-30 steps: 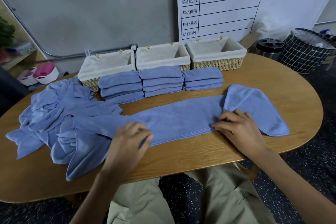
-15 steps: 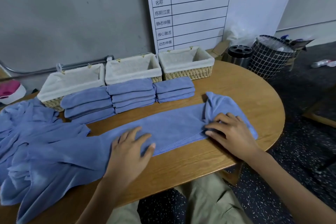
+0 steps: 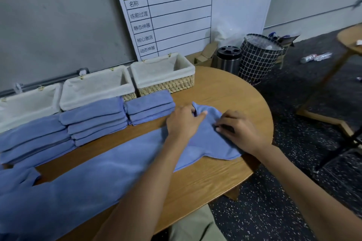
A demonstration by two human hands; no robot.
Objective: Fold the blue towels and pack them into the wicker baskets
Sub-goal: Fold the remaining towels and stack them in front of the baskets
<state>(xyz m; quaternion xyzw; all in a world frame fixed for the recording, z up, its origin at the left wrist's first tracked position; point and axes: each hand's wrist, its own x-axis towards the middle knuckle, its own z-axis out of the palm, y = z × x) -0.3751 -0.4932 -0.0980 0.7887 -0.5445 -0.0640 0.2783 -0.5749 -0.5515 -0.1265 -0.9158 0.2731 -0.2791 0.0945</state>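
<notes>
A long blue towel point(image 3: 101, 170) lies lengthwise across the wooden table point(image 3: 211, 178), its right end bunched near the table's right edge. My left hand point(image 3: 182, 121) pinches the far corner of that end. My right hand point(image 3: 235, 131) grips the bunched cloth beside it, fingers curled into the fabric. Three stacks of folded blue towels point(image 3: 96, 117) sit behind the long towel. Three wicker baskets with white liners, among them the right basket point(image 3: 166, 84) and the middle basket point(image 3: 94, 94), stand in a row behind the stacks with no towels inside.
A white schedule board point(image 3: 188, 11) leans on the wall behind the baskets. A steel bin point(image 3: 228, 60) and a black grid bin point(image 3: 258, 56) stand on the floor past the table's right end. Another wooden table point(image 3: 350, 39) is at far right.
My left hand has moved from the middle of the towel to its right end, beside my right hand. The view has swung to the right.
</notes>
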